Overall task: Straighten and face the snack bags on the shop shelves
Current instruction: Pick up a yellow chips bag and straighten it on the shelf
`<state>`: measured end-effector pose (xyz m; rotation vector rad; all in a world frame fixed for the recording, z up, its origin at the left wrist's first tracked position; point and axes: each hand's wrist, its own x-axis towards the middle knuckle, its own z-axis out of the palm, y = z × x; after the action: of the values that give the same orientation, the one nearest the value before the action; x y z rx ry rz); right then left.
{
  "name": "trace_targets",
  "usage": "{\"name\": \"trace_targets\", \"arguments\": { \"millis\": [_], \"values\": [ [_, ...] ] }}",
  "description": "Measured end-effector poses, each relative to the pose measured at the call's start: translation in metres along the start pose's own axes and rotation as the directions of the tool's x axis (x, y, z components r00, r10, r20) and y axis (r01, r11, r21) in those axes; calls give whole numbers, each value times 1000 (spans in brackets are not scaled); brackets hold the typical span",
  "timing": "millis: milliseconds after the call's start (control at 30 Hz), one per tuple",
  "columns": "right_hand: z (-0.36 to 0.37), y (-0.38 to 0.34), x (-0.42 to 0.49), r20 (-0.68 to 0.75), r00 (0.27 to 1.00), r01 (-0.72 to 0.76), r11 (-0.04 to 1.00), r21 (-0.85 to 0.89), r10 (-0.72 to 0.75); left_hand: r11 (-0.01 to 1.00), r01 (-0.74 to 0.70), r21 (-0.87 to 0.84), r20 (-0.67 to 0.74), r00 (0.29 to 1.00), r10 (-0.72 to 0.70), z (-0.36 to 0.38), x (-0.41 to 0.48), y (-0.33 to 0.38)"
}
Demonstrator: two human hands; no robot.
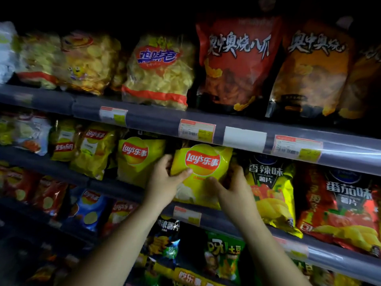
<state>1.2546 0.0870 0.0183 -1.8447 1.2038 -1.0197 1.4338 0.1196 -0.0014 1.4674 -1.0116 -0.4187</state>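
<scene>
I am looking at dim shop shelves, going from nine o'clock across. On the middle shelf (pixel 115 188), small yellow bags (pixel 92 149) are leaning at mixed angles, then a second yellow Lay's bag (pixel 138 159) is standing upright just beside the one being handled. My left hand (pixel 165 182) is gripping the left edge of the yellow Lay's bag (pixel 203 172), thumb lying across its front and fingers hidden behind it. That bag is standing at the centre of the middle shelf, logo facing me, long axis running roughly twelve to six o'clock with the top tipped slightly toward one o'clock. My right hand (pixel 233 186) is pinching the bag's right side, its thumb on the front. Toward three o'clock, a black-and-yellow bag (pixel 270 193) and a red tomato bag (pixel 340 211) are sitting upright. Above, the upper shelf rail (pixel 156 122) is carrying clear bags of crisps (pixel 158 73) and red pouches (pixel 237 62).
</scene>
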Motion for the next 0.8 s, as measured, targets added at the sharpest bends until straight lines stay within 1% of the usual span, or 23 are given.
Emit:
{"name": "trace_targets", "arguments": {
  "millis": [100,167,233,367,433,500,567,600,667,733,767,800],
  "values": [
    [12,-5,3,58,992,-111,992,-65,115,996,-30,80,81,996,23,13,12,-11],
    [18,-7,2,58,987,-148,986,-83,153,991,-44,125,135,991,27,17,16,-13],
    [22,-9,3,32,986,-163,983,-82,166,979,-65,194,144,989,37,18,19,-13],
    [22,-14,2,18,986,-164,984,-70,165,968,-60,245,166,986,19,14,21,-14],
    [19,-16,-3,12,988,-150,984,-99,152,965,-82,248,188,982,35,9,13,-7],
    [14,-20,-12,-36,998,-62,988,-141,58,959,-125,255,202,977,74,-2,-1,-3],
    [9,-29,-19,-99,994,30,977,-212,-52,951,-209,227,155,972,177,-24,-16,-1],
    [7,-34,-21,-122,987,74,968,-239,-106,945,-260,197,105,964,244,-38,-23,0],
    [14,-46,-19,-131,972,163,961,-225,-195,936,-310,165,-77,942,326,-71,-27,-2],
    [35,-60,-14,-66,971,212,957,-198,-229,936,-283,209,-259,907,332,-98,-16,-13],
    [50,-65,-8,-21,973,223,959,-176,-230,941,-247,231,-311,898,312,-108,-9,-19],
    [67,-69,0,31,975,223,963,-148,-221,952,-185,243,-323,910,260,-116,0,-24]
  ]
}}
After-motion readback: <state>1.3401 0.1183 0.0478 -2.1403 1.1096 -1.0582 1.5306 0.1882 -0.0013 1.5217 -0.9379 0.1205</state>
